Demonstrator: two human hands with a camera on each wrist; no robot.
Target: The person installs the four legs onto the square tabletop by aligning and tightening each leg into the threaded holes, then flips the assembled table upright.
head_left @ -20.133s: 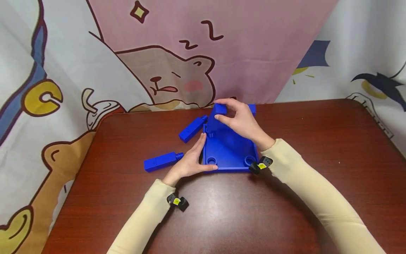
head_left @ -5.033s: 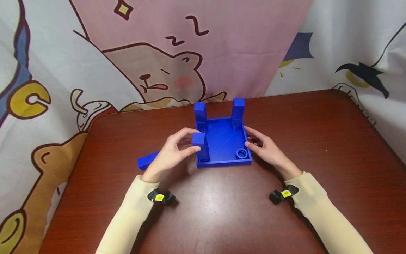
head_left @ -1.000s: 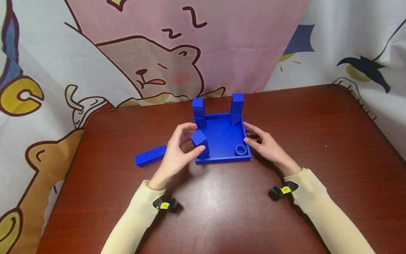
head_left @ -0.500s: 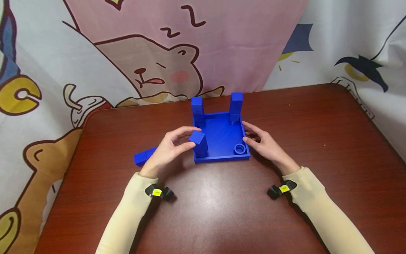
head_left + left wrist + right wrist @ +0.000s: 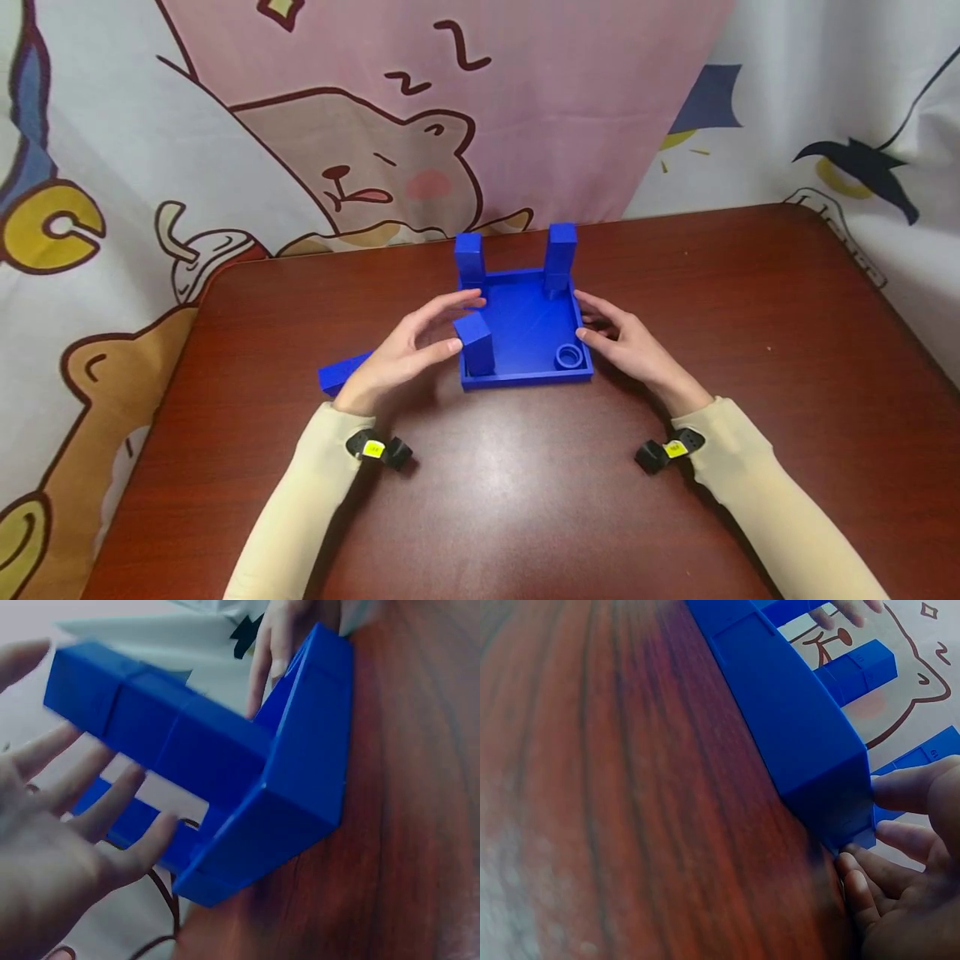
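A shallow blue tray-like base (image 5: 525, 380) with a raised rim sits on the table. Square blue legs stand at its corners: back left (image 5: 470, 260), back right (image 5: 561, 254) and front left (image 5: 476, 346). The front-left leg is turned askew to the rim. Around it my left hand (image 5: 405, 354) is spread, thumb tip at its near side and the other fingers stretched out beyond it. In the left wrist view those fingers (image 5: 112, 799) are loosely extended alongside the leg. My right hand (image 5: 637, 354) rests thumb and fingertips against the outside of the right wall.
A round threaded socket (image 5: 568, 357) shows in the front-right corner of the base. Another blue leg (image 5: 341, 373) lies on the brown table (image 5: 510, 500), partly behind the left hand. A printed curtain (image 5: 570, 108) hangs right behind the table's far edge.
Across twenty seconds, the back-left and front-left legs came to stand in the base. Lately the front-left leg has been twisted, and my left fingers have spread off it. The right hand stays at the wall.
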